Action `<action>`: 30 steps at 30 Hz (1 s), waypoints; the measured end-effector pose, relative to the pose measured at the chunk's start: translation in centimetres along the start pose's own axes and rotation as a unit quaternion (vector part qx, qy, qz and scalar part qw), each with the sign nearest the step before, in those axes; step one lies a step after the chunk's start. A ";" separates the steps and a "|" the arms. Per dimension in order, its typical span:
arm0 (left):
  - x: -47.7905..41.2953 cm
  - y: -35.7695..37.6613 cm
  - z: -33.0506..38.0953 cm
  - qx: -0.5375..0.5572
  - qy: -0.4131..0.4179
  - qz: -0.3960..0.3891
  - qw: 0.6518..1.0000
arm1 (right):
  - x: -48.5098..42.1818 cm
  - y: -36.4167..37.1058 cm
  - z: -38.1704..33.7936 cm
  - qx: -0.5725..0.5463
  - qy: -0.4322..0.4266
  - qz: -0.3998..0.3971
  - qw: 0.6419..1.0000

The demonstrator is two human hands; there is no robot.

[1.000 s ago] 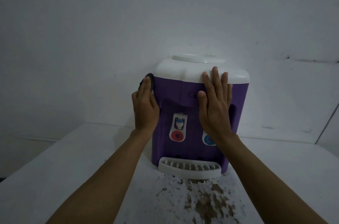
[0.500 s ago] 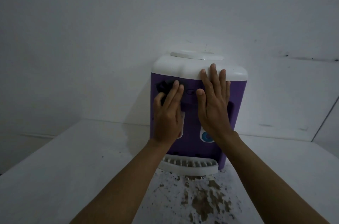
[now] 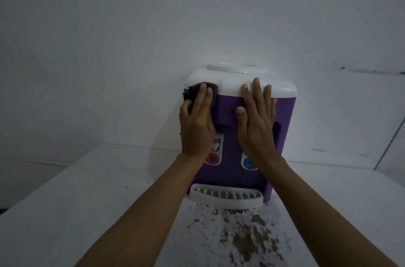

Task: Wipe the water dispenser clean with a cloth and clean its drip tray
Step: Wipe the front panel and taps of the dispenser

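Note:
A purple water dispenser (image 3: pixel 287 113) with a white top stands on a white counter. My left hand (image 3: pixel 197 122) presses a dark cloth (image 3: pixel 191 91) flat against the dispenser's upper left front, at the seam between the purple body and the white top. My right hand (image 3: pixel 257 122) lies flat with straight fingers on the upper right front, fingertips on the white top. A red tap (image 3: pixel 212 158) and a blue tap (image 3: pixel 248 162) show below my hands. The white slotted drip tray (image 3: pixel 225 197) sits at the base.
The white counter (image 3: pixel 76 201) carries brown flaking patches (image 3: pixel 247 238) in front of the drip tray. A white wall (image 3: pixel 131 47) stands close behind the dispenser. The counter's right part (image 3: pixel 350 190) runs to a corner seam.
My left hand with the cloth came from the dispenser's left side onto the front, then slid up and left to the top seam. My right hand stayed pressed on the upper right front.

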State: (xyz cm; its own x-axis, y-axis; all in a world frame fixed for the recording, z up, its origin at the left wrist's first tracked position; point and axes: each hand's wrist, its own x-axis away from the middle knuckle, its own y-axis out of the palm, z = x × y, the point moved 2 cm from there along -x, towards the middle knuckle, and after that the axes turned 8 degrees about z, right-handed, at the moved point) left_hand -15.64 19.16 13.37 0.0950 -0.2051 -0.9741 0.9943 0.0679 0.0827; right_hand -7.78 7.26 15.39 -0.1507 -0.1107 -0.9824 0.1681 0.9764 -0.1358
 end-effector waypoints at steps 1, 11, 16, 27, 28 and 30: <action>-0.1 -0.1 -0.2 0.004 -0.036 0.008 0.999 | 0.0 0.0 0.0 0.002 -0.001 0.000 1.000; 3.8 -1.7 -2.1 0.047 -0.196 0.004 0.980 | 0.2 0.2 0.2 0.000 -0.006 0.005 1.000; 0.8 -1.8 -2.5 0.065 -0.166 0.011 0.984 | 0.1 0.3 0.0 0.003 -0.007 0.004 1.000; 1.7 -2.4 -4.6 0.124 -0.139 -0.035 0.982 | 0.2 0.9 0.1 0.005 -0.006 0.024 1.000; 2.5 -2.7 -4.8 0.124 -0.140 -0.043 0.981 | 0.2 1.0 0.0 0.008 -0.006 0.027 1.000; 4.3 -3.2 -5.0 0.119 -0.142 -0.058 0.981 | 0.2 1.0 0.1 0.014 -0.010 0.029 0.999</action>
State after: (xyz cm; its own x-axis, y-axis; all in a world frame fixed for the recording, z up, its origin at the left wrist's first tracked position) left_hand -18.63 22.94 7.86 -0.0437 -0.4645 -0.8845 0.9795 -0.1943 0.0537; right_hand -7.57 8.21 15.08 -0.1211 -0.0588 -0.9909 0.2030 0.9757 -0.0827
